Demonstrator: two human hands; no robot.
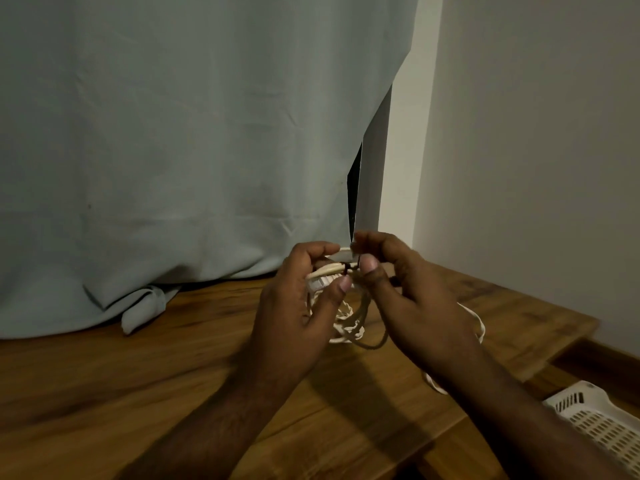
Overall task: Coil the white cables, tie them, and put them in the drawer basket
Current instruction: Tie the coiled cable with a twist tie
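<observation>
While the white basket (602, 420) waits nearest to the person, at the low right beside the wooden table (173, 375), it lies to the right of the 2 hands and closer to the right arm, so I judge the right hand should carry the bundle there. Above the table, the left hand (294, 306) grips the coiled white cable (332, 268), fingers curled round the loops. The coil hangs with its long axis about vertical. The right hand (408, 292) pinches a thin dark tie (367, 337) at the top of the coil; its loose end hangs down. Behind hangs a grey curtain (173, 133).
</observation>
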